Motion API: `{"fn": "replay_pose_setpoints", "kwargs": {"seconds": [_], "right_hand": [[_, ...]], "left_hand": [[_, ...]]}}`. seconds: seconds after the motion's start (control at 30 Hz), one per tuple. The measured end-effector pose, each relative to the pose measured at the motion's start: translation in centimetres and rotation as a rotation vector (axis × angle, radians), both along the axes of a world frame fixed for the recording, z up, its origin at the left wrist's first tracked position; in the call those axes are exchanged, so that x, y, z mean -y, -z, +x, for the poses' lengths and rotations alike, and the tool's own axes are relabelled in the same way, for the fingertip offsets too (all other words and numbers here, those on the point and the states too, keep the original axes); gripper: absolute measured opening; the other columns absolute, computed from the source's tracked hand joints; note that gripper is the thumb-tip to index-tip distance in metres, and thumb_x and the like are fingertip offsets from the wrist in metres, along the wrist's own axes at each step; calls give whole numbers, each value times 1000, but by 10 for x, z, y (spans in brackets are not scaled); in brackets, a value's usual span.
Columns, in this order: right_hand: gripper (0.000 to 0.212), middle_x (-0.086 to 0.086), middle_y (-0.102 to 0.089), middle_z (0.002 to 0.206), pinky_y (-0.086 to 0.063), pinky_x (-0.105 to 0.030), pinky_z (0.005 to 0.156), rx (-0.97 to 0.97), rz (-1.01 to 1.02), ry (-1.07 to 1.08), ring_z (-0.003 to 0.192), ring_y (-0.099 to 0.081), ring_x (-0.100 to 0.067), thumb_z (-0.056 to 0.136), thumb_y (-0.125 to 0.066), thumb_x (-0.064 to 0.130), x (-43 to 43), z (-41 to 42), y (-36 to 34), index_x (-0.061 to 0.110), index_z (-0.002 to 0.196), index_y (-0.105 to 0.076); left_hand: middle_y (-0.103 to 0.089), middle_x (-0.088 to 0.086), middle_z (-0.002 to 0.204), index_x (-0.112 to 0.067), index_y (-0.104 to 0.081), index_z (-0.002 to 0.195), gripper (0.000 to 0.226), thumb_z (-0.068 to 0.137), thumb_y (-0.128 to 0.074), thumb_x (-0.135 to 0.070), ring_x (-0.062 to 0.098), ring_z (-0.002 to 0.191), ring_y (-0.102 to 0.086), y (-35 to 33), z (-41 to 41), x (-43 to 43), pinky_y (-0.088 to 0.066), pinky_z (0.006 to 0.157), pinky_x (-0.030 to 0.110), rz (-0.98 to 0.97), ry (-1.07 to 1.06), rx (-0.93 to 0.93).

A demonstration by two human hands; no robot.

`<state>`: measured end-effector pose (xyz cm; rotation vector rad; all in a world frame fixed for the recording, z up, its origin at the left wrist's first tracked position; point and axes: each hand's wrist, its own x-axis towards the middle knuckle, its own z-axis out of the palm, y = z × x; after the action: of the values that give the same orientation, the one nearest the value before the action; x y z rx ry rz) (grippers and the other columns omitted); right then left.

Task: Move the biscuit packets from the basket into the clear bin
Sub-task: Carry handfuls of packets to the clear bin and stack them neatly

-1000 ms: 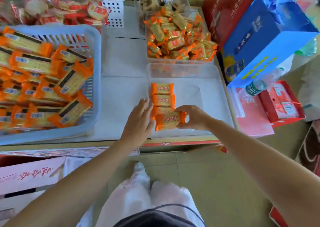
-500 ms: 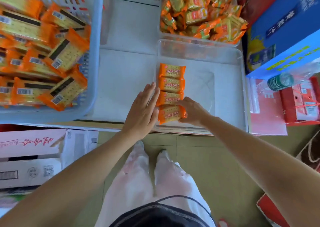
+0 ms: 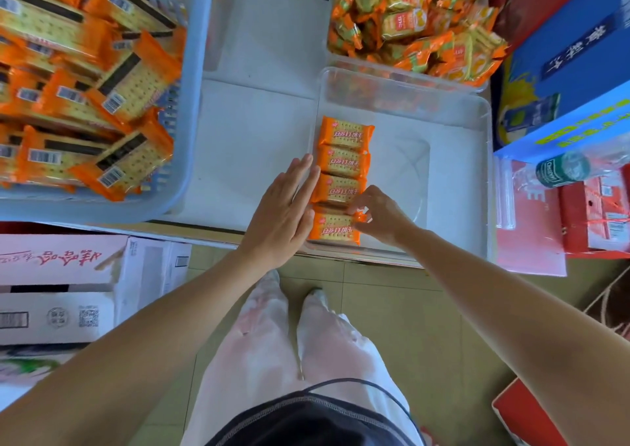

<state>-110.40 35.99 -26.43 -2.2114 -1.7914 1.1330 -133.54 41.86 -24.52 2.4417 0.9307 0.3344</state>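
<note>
Head view.

Progress: early, by judgement. Four biscuit packets (image 3: pixel 344 172) lie in one column along the left wall of the clear bin (image 3: pixel 456 186). Many more are heaped in the basket (image 3: pixel 195 104) on the surface (image 3: pixel 259 132).

- right grip (image 3: pixel 378 219): pinches the right end of the nearest packet (image 3: pixel 332 229).
- left grip (image 3: pixel 286 213): flat, fingers straight, beside the column's left edge.
- far bin (image 3: pixel 409 76): full of green-orange packets.

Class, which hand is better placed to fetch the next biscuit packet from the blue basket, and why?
Probably left. The left hand is open, empty and nearer the basket; the right hand pinches the nearest packet in the clear bin.
</note>
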Motion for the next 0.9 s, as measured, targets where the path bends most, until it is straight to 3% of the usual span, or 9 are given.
{"fn": "replay_pose_setpoints", "kwargs": {"seconds": [0.2, 0.4, 0.5, 0.63, 0.77, 0.9], "right_hand": [[14, 0, -56, 98, -49, -34, 82, 100, 33, 24, 87, -59, -19, 85, -71, 25, -4, 5, 1, 19, 98, -67], [21, 6, -60, 92, -52, -33, 73, 126, 79, 31, 84, -59, -16, 85, -70, 33, -4, 6, -8, 26, 102, -60], [18, 6, -62, 85, -52, -34, 72, 46, 145, 53, 78, -61, -15, 85, -70, 31, -10, 6, -26, 25, 100, -62], [8, 5, -64, 74, -54, -35, 70, -117, 324, 29, 64, -65, -15, 89, -66, 19, -31, -7, -73, 18, 97, -66], [6, 7, -61, 69, -56, -38, 63, -287, 506, 21, 58, -65, -16, 92, -60, 16, -55, -44, -129, 18, 92, -66], [10, -1, -59, 67, -54, -32, 55, -431, 621, -69, 54, -65, -15, 94, -58, 14, -69, -95, -182, 9, 93, -66]], "left_hand": [[-10, 7, 161, -12, -17, 153, 65, 101, -2, -47, 21, 149, -7, -4, 1, 2, -19, 119, 42, -4, -15, -19], [-11, 8, 161, -12, -18, 153, 69, 99, 2, -49, 23, 149, -9, -12, 0, 3, -21, 118, 43, 22, -12, -95], [-25, 13, 157, -8, -31, 148, 65, 101, -5, -44, 28, 145, -24, -26, -2, 4, -30, 114, 46, 57, -25, -80], [-55, 16, 128, -6, -57, 126, 44, 96, -31, -23, 30, 114, -56, -65, -10, 12, -49, 92, 43, 210, -70, 47], [-58, 14, 101, -5, -65, 108, 28, 87, -46, -7, 28, 86, -56, -115, -27, 17, -46, 73, 39, 407, -142, 182], [-57, 14, 92, -3, -65, 99, 20, 87, -49, -1, 29, 78, -54, -157, -60, 15, -43, 70, 43, 543, -332, 271]]}}
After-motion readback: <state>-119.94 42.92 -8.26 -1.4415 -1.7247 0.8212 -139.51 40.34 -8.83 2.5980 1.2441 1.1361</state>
